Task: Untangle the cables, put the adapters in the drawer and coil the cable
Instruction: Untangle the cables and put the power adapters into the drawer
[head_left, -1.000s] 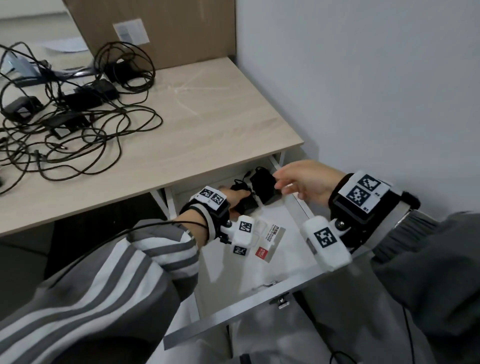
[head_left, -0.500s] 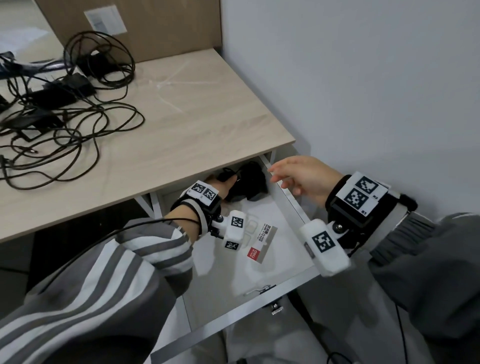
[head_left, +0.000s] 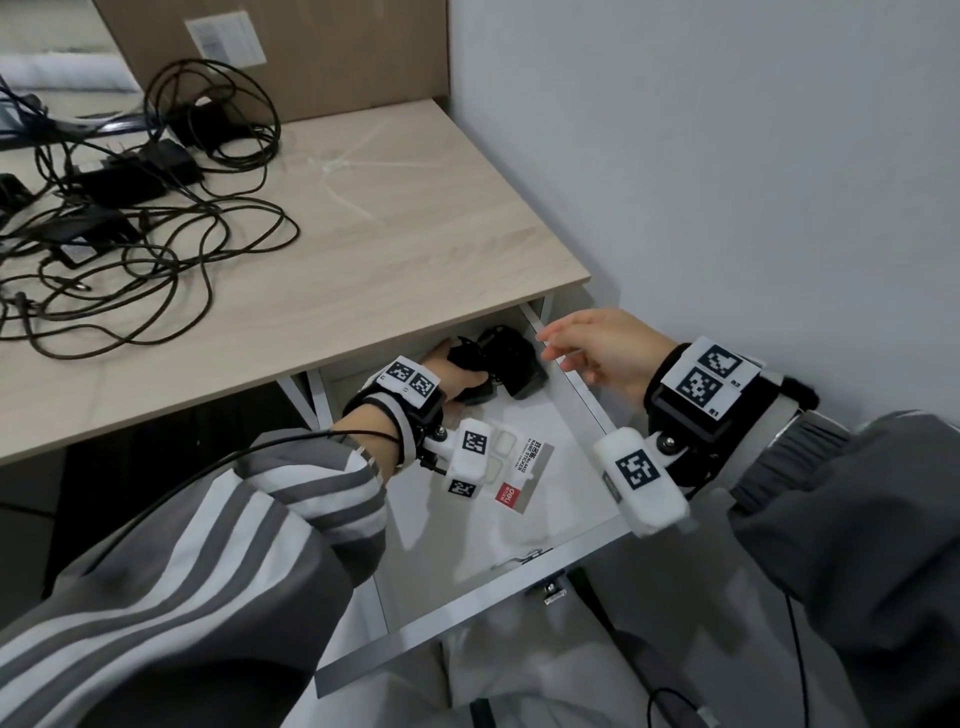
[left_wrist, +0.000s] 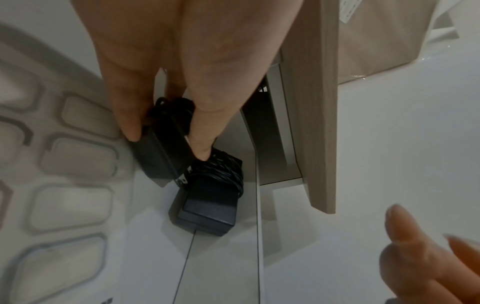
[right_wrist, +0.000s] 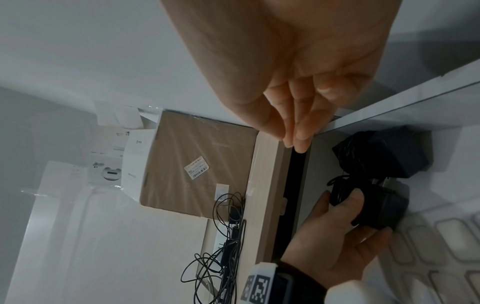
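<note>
Head view: the left hand (head_left: 451, 375) is deep in the open drawer (head_left: 584, 395), fingers curled around a black adapter (left_wrist: 162, 152) with its cable wound on it. The left wrist view shows the fingertips (left_wrist: 200, 151) pinching its sides, the block low at the drawer's far end, just beside a second adapter (left_wrist: 207, 207) already lying there; whether it touches the floor I cannot tell. The right hand (head_left: 605, 347) hovers over the drawer's right wall, fingers loose and straight, holding nothing.

This looks like the stowing step: one wrapped adapter is being set down. Next the left hand should let go without dragging the coil loose, then withdraw. Much remains, since the tangle (head_left: 135, 208) of cables and adapters lies on the desk (head_left: 415, 234), far left, well apart from the drawer.
</note>
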